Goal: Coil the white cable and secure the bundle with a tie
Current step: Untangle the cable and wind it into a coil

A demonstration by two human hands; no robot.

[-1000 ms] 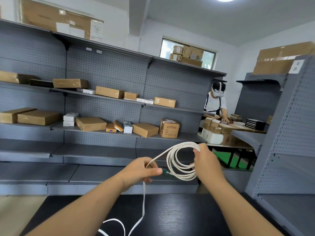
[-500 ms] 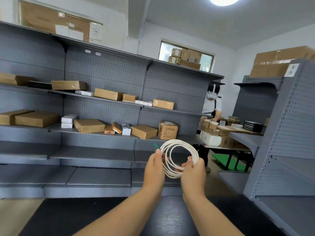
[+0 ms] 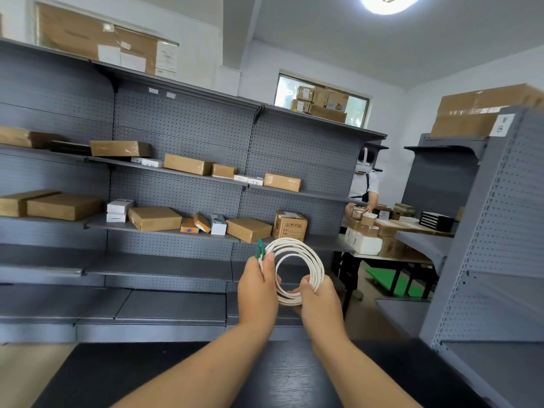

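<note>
The white cable (image 3: pixel 306 252) is wound into a round coil of several loops, held upright in the air above the black table. My left hand (image 3: pixel 256 287) grips the coil's left side, where green connector ends (image 3: pixel 260 249) stick up above the fingers. My right hand (image 3: pixel 319 301) holds the coil's lower right side with curled fingers. No tie is visible.
A black table (image 3: pixel 265 378) lies below my arms. Grey pegboard shelving (image 3: pixel 182 172) with cardboard boxes fills the left and back. Another grey shelf unit (image 3: pixel 497 260) stands at the right. A person (image 3: pixel 365 184) works at a box-covered table at the back right.
The loose cable tail that hung down to the table has been gathered into the coil. My left hand moved right onto the coil, and both hands rose slightly.
</note>
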